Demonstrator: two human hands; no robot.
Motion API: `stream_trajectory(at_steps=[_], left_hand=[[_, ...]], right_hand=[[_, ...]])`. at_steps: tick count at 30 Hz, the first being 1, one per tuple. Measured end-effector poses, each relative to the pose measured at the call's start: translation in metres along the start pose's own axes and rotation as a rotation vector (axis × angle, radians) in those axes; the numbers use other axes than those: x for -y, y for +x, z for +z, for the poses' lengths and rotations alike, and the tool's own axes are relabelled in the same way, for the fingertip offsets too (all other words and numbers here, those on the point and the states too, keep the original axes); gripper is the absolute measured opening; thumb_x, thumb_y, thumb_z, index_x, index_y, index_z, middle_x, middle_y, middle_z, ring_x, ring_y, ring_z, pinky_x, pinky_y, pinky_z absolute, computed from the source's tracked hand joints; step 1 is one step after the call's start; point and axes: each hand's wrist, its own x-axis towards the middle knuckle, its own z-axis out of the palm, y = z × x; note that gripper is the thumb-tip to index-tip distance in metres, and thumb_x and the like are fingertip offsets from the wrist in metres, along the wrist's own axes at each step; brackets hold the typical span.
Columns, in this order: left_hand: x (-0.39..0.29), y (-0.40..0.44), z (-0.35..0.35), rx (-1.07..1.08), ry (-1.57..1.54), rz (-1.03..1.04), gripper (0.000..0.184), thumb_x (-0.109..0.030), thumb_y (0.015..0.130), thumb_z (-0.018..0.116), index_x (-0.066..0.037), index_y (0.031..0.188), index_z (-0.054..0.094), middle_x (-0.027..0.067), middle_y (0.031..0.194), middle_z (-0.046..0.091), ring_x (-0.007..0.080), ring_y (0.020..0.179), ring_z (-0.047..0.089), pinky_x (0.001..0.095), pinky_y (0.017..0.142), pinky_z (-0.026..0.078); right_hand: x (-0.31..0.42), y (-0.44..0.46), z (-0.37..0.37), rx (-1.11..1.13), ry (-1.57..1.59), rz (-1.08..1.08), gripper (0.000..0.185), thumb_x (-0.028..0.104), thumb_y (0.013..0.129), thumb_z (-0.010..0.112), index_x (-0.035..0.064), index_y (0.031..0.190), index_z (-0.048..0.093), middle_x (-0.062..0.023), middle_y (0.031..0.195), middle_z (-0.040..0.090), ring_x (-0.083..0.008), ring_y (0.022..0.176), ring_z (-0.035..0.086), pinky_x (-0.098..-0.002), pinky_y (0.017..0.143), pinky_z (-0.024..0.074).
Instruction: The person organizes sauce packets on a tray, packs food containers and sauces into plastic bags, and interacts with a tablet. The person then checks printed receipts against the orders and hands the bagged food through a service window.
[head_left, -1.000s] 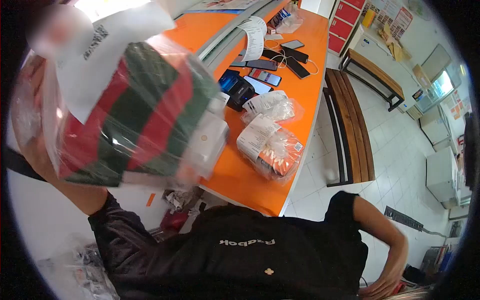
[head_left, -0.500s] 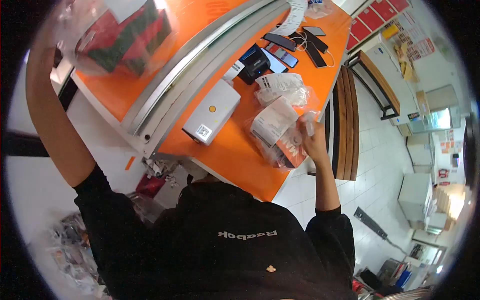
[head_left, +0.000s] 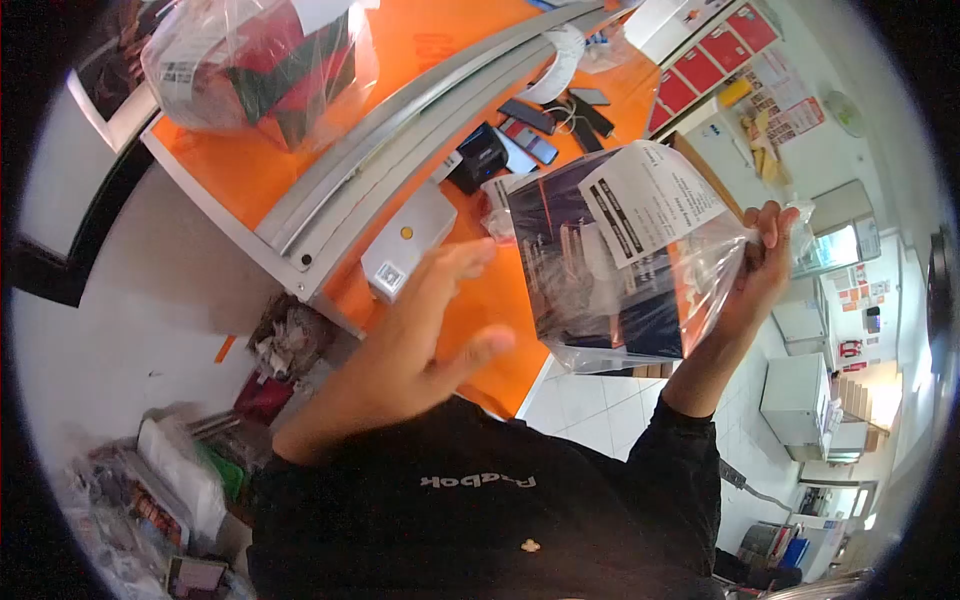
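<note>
My right hand (head_left: 762,262) grips the gathered end of a clear plastic bag. Inside the bag is a dark blue and orange box (head_left: 610,270), with a white printed receipt (head_left: 655,200) against its upper side. The bag is raised above the right edge of the orange counter (head_left: 480,330). My left hand (head_left: 430,335) is left of the bag, fingers spread, holding nothing and apart from the box. Behind that hand, a white box (head_left: 410,235) with a yellow dot and a QR label lies on the counter. The red and green striped package (head_left: 290,75) rests in plastic at the upper left.
A black printer (head_left: 478,158) and several phones (head_left: 527,140) with white cables lie on the counter. A metal rail (head_left: 370,150) crosses it. Bagged items (head_left: 180,480) are heaped at the lower left. Red lockers (head_left: 725,50) stand at the back.
The blue and orange box in its bag has been lifted off the counter by my right hand. My left hand has left the striped package and come to the middle, fingers spread.
</note>
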Motion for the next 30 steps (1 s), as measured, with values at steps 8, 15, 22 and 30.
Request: stream_trajectory(at_steps=[8, 15, 22, 30], left_hand=[[-0.040, -0.037, 0.009, 0.158, -0.822, 0.620, 0.076, -0.056, 0.084, 0.051, -0.008, 0.139, 0.030, 0.0144, 0.134, 0.040, 0.0365, 0.128, 0.029, 0.0503, 0.101, 0.028], [-0.061, -0.063, 0.000, 0.269, -1.193, 0.835, 0.057, -0.058, 0.088, 0.045, -0.030, 0.137, 0.040, 0.0100, 0.150, 0.021, 0.0432, 0.138, -0.001, 0.0541, 0.109, 0.013], [-0.073, -0.065, -0.019, 0.097, -1.158, 1.000, 0.050, -0.057, 0.088, 0.046, -0.032, 0.131, 0.049, 0.0160, 0.145, 0.028, 0.0480, 0.134, 0.009, 0.0539, 0.108, 0.017], [-0.096, -0.096, -0.090, -0.471, -0.405, 1.165, 0.019, -0.023, 0.094, 0.049, -0.014, 0.088, 0.064, 0.0011, 0.096, 0.056, 0.0176, 0.083, 0.054, 0.0297, 0.066, 0.042]], right_hand=[[0.044, 0.004, 0.007, 0.008, 0.041, -0.149, 0.041, 0.043, 0.094, 0.048, 0.0172, 0.066, 0.036, 0.0028, 0.069, 0.045, 0.0018, 0.041, 0.021, -0.0161, 0.035, 0.0137], [0.077, -0.005, 0.051, -0.033, 0.077, -0.225, 0.040, 0.043, 0.095, 0.047, 0.0169, 0.067, 0.035, 0.0057, 0.062, 0.036, -0.0007, 0.046, 0.026, -0.0166, 0.040, 0.0192], [0.090, 0.050, 0.055, -0.009, 0.008, -0.212, 0.023, 0.034, 0.095, 0.049, 0.0163, 0.081, 0.054, 0.0048, 0.071, 0.046, -0.0023, 0.056, 0.031, -0.0181, 0.051, 0.0270], [0.094, 0.081, 0.121, 0.164, 0.126, -0.224, 0.035, 0.040, 0.094, 0.050, 0.0164, 0.071, 0.038, 0.0033, 0.074, 0.045, -0.0073, 0.064, 0.041, -0.0226, 0.063, 0.0369]])
